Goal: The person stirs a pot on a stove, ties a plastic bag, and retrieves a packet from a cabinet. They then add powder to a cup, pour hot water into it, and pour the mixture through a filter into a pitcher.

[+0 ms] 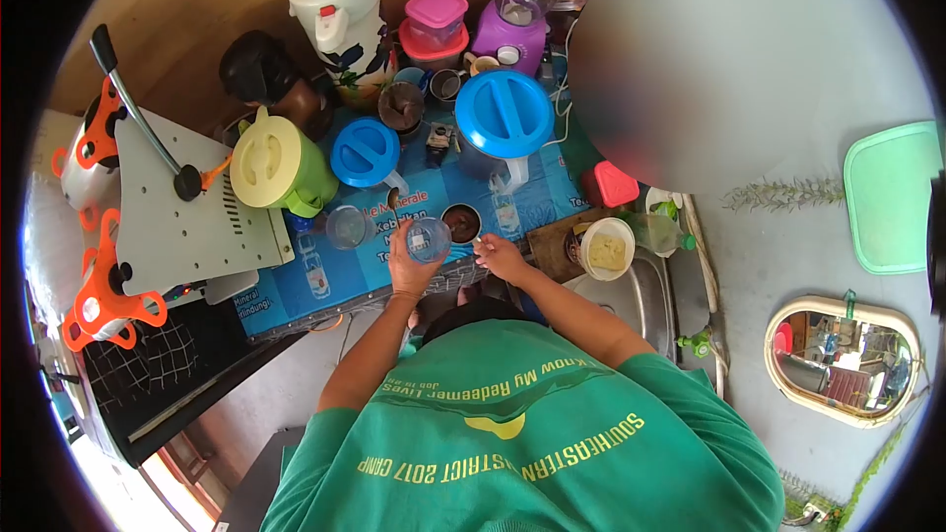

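My left hand [406, 269] is raised over the front edge of the blue printed table cover [345, 281] and holds a clear plastic cup [429, 237]. My right hand [501, 258] hovers just right of it, fingers bunched together; whether they pinch something small I cannot tell. A cup with dark brown contents [460, 223] stands on the cover between and just beyond both hands. Another clear cup [347, 227] stands to the left of my left hand.
Behind stand two blue-lidded pitchers [505, 113] [365, 151], a yellow-green pitcher [266, 162], a white jug [340, 0], a purple blender [520, 5] and pink tubs [435, 20]. A lever press machine [172, 212] sits left. A white cup [606, 248] and metal basin [636, 300] lie right.
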`<act>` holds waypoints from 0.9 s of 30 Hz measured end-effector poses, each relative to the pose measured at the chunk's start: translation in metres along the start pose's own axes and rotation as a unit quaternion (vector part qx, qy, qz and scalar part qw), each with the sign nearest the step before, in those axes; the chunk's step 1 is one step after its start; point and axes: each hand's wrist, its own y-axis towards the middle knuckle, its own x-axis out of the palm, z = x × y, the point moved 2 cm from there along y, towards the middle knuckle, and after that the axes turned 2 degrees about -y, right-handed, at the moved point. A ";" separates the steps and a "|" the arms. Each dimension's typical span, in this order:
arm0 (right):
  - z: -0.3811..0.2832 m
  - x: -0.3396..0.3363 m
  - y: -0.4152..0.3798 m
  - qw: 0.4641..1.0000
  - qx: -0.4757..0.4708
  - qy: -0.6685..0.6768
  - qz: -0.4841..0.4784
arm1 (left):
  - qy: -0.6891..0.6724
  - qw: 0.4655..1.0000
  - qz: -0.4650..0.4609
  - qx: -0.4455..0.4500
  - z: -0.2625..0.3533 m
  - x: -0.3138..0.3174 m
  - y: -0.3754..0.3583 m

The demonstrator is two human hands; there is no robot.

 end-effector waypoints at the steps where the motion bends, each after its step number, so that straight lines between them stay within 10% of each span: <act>1: 0.000 0.001 0.001 1.000 -0.001 0.000 -0.004 | 0.010 1.000 -0.011 0.004 -0.001 -0.002 -0.001; 20: -0.017 -0.014 -0.013 0.995 -0.057 0.084 0.016 | 0.101 0.989 -0.024 0.108 0.015 -0.086 -0.035; 27: -0.029 -0.024 -0.041 0.989 -0.046 0.136 0.042 | -0.119 0.989 -0.055 -0.072 0.078 -0.143 0.001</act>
